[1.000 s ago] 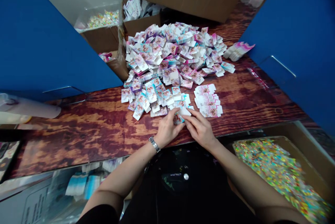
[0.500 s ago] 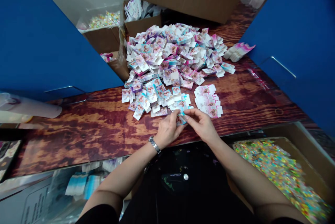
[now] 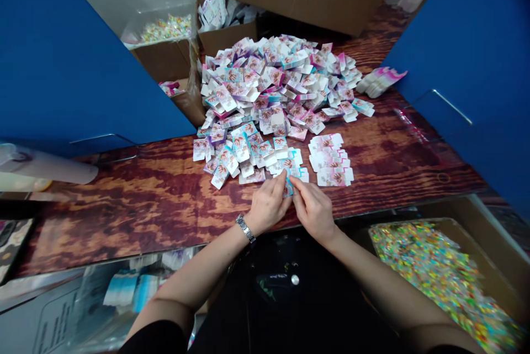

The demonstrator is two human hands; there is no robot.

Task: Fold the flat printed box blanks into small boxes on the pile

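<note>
Blue panel point(image 3: 83, 67) looms at 10 o'clock, with a wood-grain tabletop point(image 3: 124, 205) running across below it. Near 6 o'clock, the left hand point(image 3: 269, 205), metal wristwatch point(image 3: 245, 228) on its wrist, and the right hand point(image 3: 313, 211) sit close together, fingers clamped from both sides on a small printed card point(image 3: 287, 188). A big heap of printed cardboard blanks point(image 3: 265, 89) sits at 12 o'clock, a tidy stack of similar cards point(image 3: 331, 160) at 1 o'clock, and a cardboard box point(image 3: 476, 221) of shiny multicoloured pieces at 4 o'clock.
</note>
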